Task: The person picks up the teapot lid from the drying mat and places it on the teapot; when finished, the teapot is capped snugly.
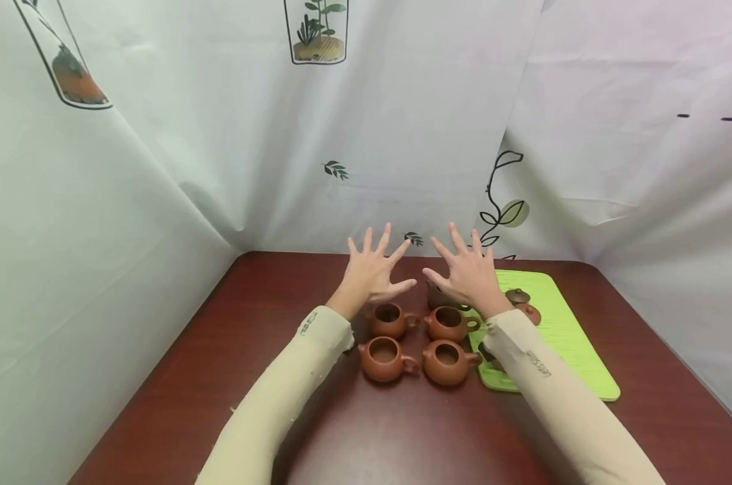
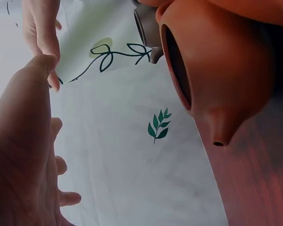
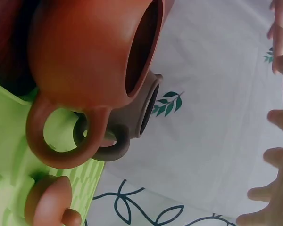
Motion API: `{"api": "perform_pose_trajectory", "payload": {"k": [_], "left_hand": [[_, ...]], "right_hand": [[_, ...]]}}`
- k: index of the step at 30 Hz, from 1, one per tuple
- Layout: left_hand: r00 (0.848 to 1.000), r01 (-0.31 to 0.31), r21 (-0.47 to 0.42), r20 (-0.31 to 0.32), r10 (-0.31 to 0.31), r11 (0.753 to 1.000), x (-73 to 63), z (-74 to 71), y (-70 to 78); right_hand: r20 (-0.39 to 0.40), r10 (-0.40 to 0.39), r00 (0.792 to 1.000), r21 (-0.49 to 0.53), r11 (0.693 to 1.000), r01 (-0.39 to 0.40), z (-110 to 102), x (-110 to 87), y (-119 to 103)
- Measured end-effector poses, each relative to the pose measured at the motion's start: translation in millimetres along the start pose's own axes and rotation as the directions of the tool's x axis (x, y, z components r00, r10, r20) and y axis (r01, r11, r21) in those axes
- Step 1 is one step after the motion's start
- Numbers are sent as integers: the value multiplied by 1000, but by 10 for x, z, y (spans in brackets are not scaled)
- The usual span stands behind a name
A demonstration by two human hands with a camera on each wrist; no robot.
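Note:
My left hand [image 1: 370, 271] is held over the far part of the table, fingers spread and straight, holding nothing. Beside it my right hand [image 1: 467, 271] is spread the same way, also holding nothing. Below the hands stand several lidless reddish-brown clay teapots in two rows: a back-left teapot [image 1: 388, 320], a back-right teapot [image 1: 448, 324], a front-left teapot [image 1: 382, 360] and a front-right teapot [image 1: 447, 364]. A dark brown teapot [image 3: 130, 110] stands farther back, partly hidden behind my right hand in the head view. Both wrist views show the hands apart from the teapots.
A light green ridged mat [image 1: 574, 343] lies on the right of the dark red table [image 1: 220, 377]. On it sit a dark brown lid [image 1: 517, 296] and a reddish lid [image 1: 530, 313], with more pieces partly hidden by my right sleeve [image 1: 541, 364]. White printed curtains [image 1: 402, 121] enclose the table.

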State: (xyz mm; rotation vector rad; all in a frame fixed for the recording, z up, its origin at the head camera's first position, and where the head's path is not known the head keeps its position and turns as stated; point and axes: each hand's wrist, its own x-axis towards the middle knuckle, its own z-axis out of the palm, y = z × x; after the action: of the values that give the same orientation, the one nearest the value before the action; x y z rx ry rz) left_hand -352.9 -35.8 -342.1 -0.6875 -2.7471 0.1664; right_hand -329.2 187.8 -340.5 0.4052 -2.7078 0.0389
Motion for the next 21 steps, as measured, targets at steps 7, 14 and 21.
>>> {"api": "perform_pose_trajectory", "payload": {"k": [7, 14, 21], "left_hand": [[1000, -13, -135, 14, 15, 991, -120, -23, -15], [997, -70, -245, -35, 63, 967, -341, -2, -29], [987, -150, -355, -104, 121, 923, -649, 9, -93]], "right_hand": [[53, 11, 999, 19, 1000, -12, -28, -63, 51], [62, 16, 998, 135, 990, -24, -157, -206, 90], [116, 9, 993, 257, 966, -39, -286, -389, 165]]}}
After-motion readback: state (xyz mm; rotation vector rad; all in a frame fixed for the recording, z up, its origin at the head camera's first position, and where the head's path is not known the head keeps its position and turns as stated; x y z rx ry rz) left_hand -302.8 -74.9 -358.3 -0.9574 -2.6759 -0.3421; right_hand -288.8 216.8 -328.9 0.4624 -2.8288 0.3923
